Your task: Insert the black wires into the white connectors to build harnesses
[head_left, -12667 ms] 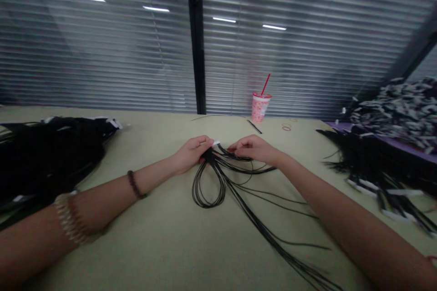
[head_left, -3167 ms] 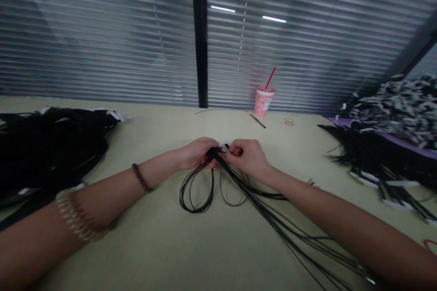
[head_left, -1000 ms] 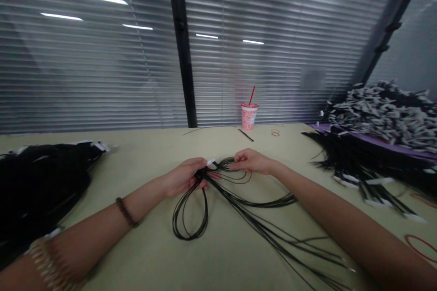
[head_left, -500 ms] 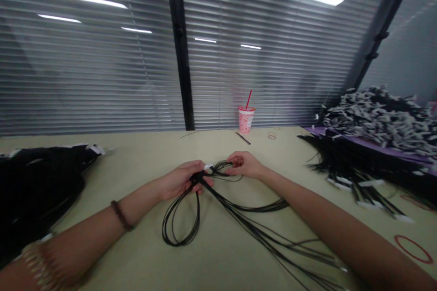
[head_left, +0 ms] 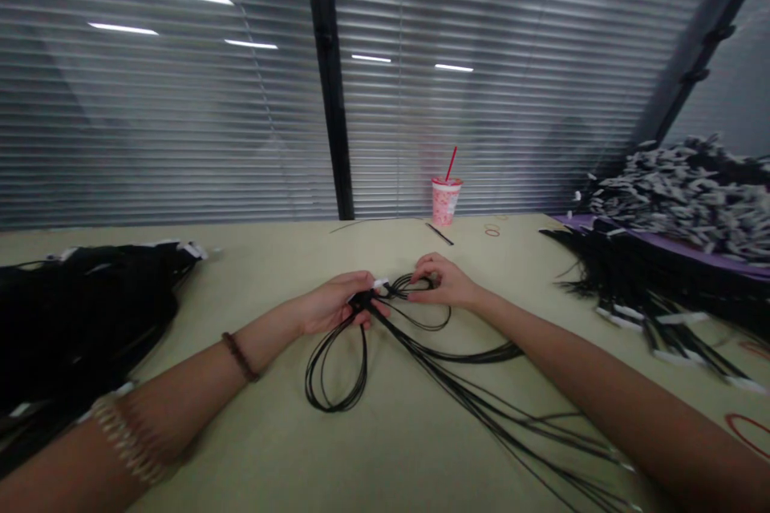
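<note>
A bundle of thin black cables runs from the middle of the table toward the lower right, partly behind my right forearm. My left hand is closed around its gathered part, where a white connector shows above the fingers. One cable loop hangs below that hand onto the table. My right hand has its fingers curled on a smaller coil of the same cables, just right of the connector. A single strand sags beneath this coil.
Dark cables are heaped at the left. At the right lie more black cables and a big pile with white connectors. A pink cup with a red straw stands at the back, near rubber bands.
The view has shifted, so everything sits a little differently. My right hand's fingers have moved on the small coil, and the loose strand beneath it now forms a larger loop.
</note>
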`<state>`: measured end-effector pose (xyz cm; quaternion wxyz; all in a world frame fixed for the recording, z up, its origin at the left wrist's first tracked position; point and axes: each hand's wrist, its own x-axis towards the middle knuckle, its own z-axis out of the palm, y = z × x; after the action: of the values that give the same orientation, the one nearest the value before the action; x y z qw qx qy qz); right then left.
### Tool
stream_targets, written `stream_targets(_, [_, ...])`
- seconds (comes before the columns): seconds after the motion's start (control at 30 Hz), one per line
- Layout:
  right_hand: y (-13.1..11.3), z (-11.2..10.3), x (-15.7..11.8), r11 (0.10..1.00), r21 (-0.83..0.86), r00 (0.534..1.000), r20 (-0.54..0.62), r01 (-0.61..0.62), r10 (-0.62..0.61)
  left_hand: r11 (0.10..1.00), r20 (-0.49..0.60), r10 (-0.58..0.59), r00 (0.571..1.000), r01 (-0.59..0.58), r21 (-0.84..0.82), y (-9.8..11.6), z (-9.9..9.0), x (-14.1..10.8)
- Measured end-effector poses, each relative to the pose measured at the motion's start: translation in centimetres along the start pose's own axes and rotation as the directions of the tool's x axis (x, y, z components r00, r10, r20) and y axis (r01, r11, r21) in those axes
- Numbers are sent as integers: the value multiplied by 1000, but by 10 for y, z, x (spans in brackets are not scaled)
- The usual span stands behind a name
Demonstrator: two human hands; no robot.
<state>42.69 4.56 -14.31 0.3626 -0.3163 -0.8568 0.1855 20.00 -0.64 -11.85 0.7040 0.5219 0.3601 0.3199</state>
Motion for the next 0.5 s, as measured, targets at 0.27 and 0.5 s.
stream_targets(0.27, [-5, -5, 2, 994, 73, 986, 146, 76, -86, 999, 9, -27, 1000, 27, 20, 2, 0, 0])
stream_targets(0.5, [6, 1, 6, 942, 303, 989, 24, -144, 143, 1000, -36, -10, 999, 11, 24, 2, 0, -1])
